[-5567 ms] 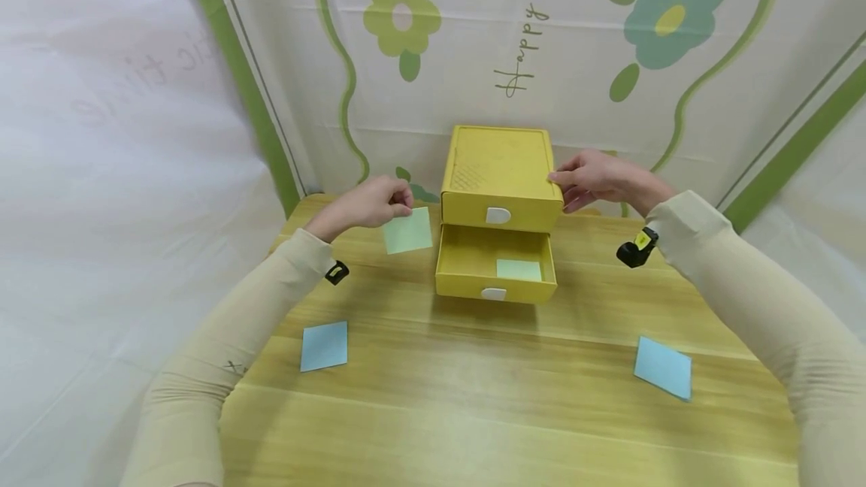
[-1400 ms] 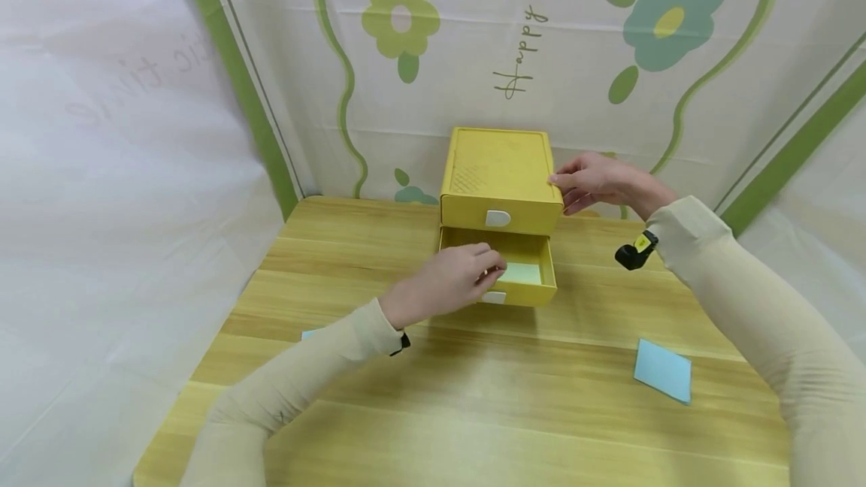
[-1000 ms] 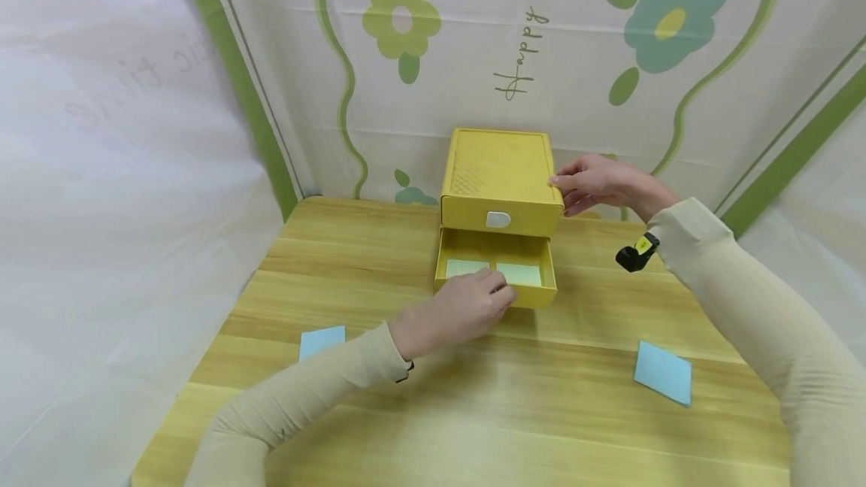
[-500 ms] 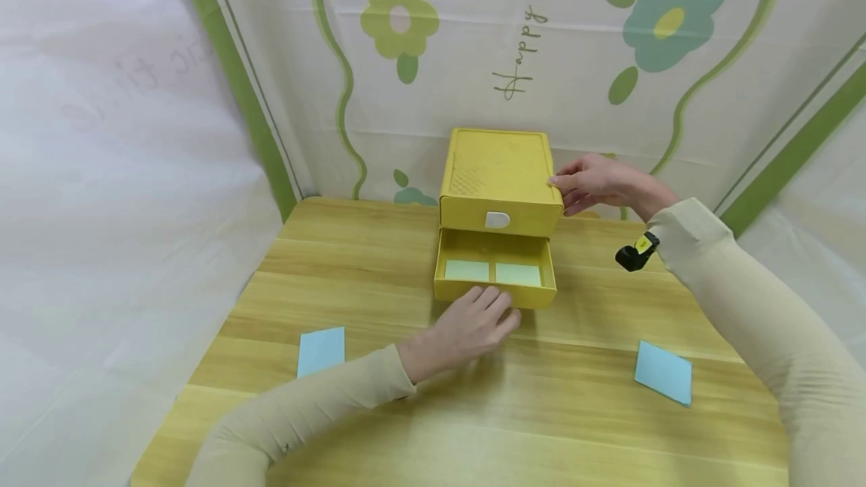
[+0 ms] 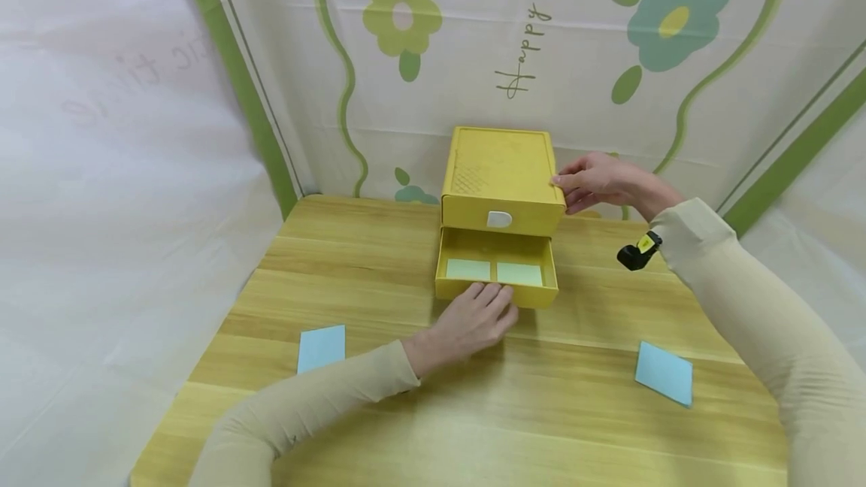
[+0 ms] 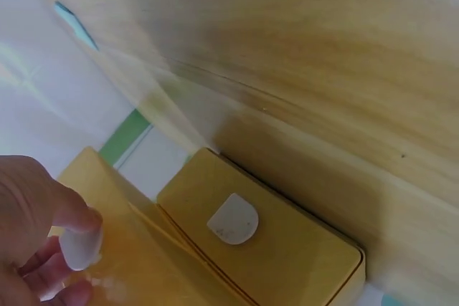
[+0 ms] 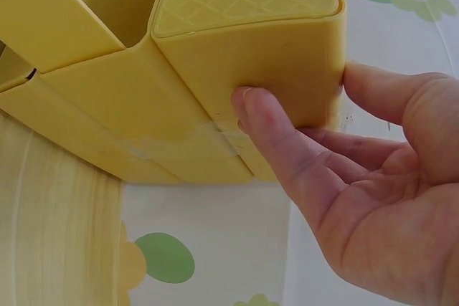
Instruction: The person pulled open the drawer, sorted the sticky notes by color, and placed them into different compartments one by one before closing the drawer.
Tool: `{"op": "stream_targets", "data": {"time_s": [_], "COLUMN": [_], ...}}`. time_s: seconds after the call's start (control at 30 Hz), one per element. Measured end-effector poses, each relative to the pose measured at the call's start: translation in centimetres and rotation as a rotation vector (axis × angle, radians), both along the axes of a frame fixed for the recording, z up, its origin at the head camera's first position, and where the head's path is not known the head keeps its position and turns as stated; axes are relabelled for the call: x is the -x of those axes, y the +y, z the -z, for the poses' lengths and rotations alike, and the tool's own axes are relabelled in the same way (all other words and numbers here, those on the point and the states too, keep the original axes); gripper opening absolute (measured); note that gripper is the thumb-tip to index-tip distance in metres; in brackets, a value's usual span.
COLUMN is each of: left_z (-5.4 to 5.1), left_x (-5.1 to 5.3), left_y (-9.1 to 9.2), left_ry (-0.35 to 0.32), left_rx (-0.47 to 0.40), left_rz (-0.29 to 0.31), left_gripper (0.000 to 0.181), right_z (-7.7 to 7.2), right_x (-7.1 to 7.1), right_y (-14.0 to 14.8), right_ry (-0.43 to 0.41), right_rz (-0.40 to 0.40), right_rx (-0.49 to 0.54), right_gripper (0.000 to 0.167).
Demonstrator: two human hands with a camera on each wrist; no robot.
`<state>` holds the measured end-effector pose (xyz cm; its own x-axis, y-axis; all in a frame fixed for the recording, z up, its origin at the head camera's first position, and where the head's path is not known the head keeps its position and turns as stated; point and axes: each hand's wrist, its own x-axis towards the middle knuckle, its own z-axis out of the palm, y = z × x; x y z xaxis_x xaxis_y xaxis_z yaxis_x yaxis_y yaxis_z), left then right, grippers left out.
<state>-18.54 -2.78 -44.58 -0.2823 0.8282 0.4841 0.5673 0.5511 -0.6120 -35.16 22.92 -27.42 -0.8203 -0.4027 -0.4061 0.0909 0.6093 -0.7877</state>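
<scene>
I have the left hand [image 5: 473,318] at the front of the yellow drawer [image 5: 539,297], its fingers bent toward the drawer's face; the head view hides what they grasp, but the left wrist view shows thumb and fingers pinching a white handle [image 6: 80,249] between them. That drawer stands out from the yellow cabinet [image 5: 501,164], and inside it I can see two pale green notes lying side by side, the left note [image 5: 468,270] and the right note [image 5: 519,274], with a narrow strip between them. Close by that pinch, I see a second white handle [image 6: 235,220] on another, closed front. My right hand [image 5: 598,180] is at the cabinet's right side: the digits are spread and only slightly bent, one fingertip lying flat against the side face and another at the rear edge, a light contact rather than a clench; how hard they press, I cannot tell. On the wooden table [image 5: 575,412] I find a blue note [image 5: 321,349] on the left, partly covered by the left sleeve [image 5: 325,389], and another blue note [image 5: 664,373] well apart on the right, near the right sleeve [image 5: 731,299].
</scene>
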Motion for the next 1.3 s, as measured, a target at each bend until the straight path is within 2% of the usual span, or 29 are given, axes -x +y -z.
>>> {"op": "stream_targets", "data": {"time_s": [0.17,0.57,0.83,0.97,1.13,1.3], "left_z": [0.3,0.5,0.9,1.0,1.2,1.0], "left_x": [0.0,0.6,0.6,0.6,0.7,0.7], "left_y": [0.0,0.0,0.2,0.4,0.5,0.6], "left_ry": [-0.007,0.014,0.059,0.062,0.067,0.049], "left_rx": [0.02,0.022,-0.017,-0.04,-0.064,-0.05], "left_rz": [-0.017,0.012,0.025,0.014,0.029,0.025], "left_gripper": [0.027,0.021,0.017,0.017,0.018,0.019], "right_z": [0.0,-0.3,-0.4,-0.5,-0.5,-0.4], "right_x": [0.1,0.2,0.0,0.0,-0.2,-0.3], "right_y": [0.0,-0.3,-0.3,-0.4,-0.5,-0.3], "right_ry": [0.011,0.008,0.006,0.017,0.019,0.018], "right_rz": [-0.005,-0.002,0.001,-0.003,-0.009,-0.003], "right_rx": [-0.011,-0.014,-0.013,-0.008,-0.012,-0.011], "right_gripper": [0.054,0.058,0.058,0.057,0.057,0.055]}}
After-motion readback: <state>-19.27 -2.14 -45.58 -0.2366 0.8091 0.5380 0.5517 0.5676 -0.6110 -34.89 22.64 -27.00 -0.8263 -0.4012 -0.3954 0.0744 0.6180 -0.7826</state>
